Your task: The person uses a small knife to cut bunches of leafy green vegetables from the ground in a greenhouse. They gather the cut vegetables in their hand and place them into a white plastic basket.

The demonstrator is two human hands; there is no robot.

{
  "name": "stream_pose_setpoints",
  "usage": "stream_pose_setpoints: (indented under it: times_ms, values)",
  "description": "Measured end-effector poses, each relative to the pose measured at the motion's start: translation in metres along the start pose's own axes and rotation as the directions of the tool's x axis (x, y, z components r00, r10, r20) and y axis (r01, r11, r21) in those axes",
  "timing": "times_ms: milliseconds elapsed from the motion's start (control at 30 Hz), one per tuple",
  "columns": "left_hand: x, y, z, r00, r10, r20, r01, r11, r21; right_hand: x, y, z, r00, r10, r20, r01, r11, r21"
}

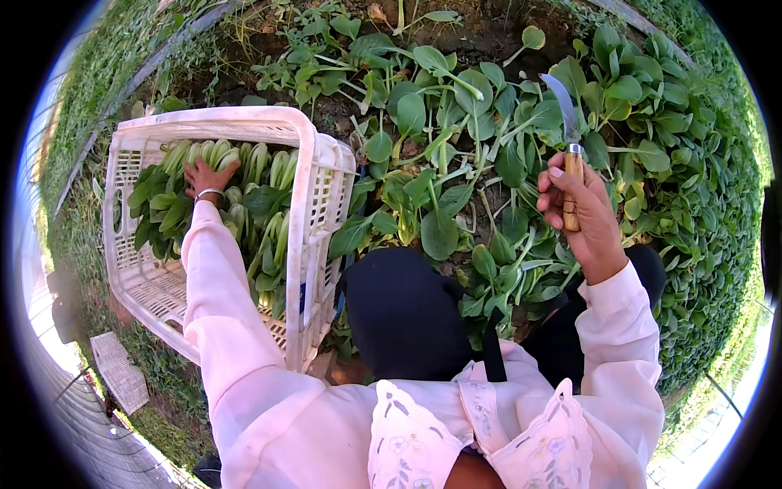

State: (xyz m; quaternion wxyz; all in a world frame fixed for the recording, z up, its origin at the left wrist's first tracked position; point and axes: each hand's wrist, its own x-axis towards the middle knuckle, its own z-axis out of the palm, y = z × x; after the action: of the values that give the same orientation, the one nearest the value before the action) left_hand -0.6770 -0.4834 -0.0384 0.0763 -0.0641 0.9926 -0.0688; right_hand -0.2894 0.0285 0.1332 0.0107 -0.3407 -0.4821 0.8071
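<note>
My left hand reaches into a white plastic crate and rests with spread fingers on bunched leafy greens with pale stems, probably bok choy. Whether its fingers grip a bunch cannot be told. A bracelet circles that wrist. Raised at the right, my right hand is closed around the wooden handle of a knife with a curved blade, which points up and away from me. Between the hands, cut leaves and stalks lie scattered over the soil.
Dense leafy plants grow along the right side. A second white crate stands farther off at the lower left. My dark-clad knees are bent close to the near crate's right side. A pale strip runs along the bed at the upper left.
</note>
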Motion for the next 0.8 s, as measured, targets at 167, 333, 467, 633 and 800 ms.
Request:
stream_pose_setpoints:
  times_ms: [167, 333, 467, 633, 800]
  values:
    - [-0.04, -0.025, -0.096, 0.847, 0.355, -0.395, -0.503, 0.774, -0.384, -0.027, -0.008, 0.002, 0.952, 0.191, 0.238, -0.251, 0.933, 0.257]
    - [-0.263, 0.044, -0.158, 0.902, 0.379, 0.206, -0.098, 0.646, -0.757, -0.049, -0.028, -0.037, 0.87, 0.434, 0.233, -0.493, 0.767, 0.411]
    - [-0.339, 0.046, -0.149, 0.921, 0.219, 0.322, 0.07, 0.719, -0.691, -0.072, -0.059, -0.057, 0.837, 0.476, 0.269, -0.543, 0.668, 0.508]
    - [-0.345, 0.064, -0.126, 0.967, 0.255, 0.024, -0.194, 0.79, -0.581, -0.113, -0.069, -0.073, 0.803, 0.56, 0.205, -0.551, 0.565, 0.614]
    - [-0.328, 0.036, -0.114, 0.968, 0.231, 0.097, -0.119, 0.765, -0.633, -0.159, -0.051, -0.07, 0.762, 0.627, 0.16, -0.563, 0.52, 0.642]
